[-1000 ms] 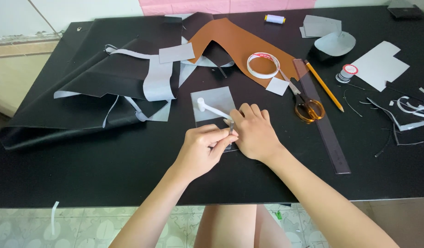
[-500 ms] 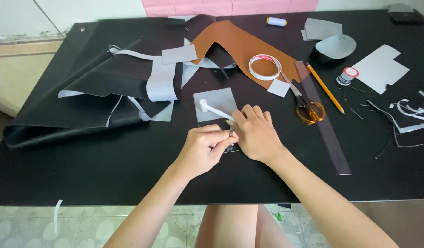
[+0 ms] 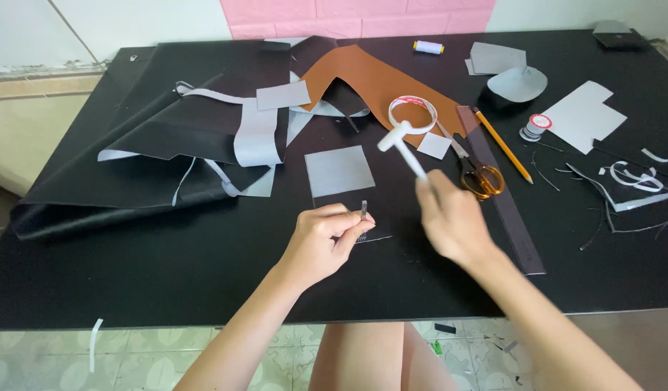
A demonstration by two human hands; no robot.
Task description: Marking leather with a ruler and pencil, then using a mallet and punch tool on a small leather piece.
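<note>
- Left hand, frame centre, pinches a small metal punch upright on the black desk.
- Right hand grips a white hammer, raised above the desk.

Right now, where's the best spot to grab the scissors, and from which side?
Take the scissors by the orange handle loops, coming from the near edge: the loops point toward the person and lie bare, while the blades run away under the tape ring.

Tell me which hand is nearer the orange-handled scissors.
Right. The right hand, gripping a white mallet, is just below-left of the scissors; the left hand sits farther left, holding a small metal punch.
</note>
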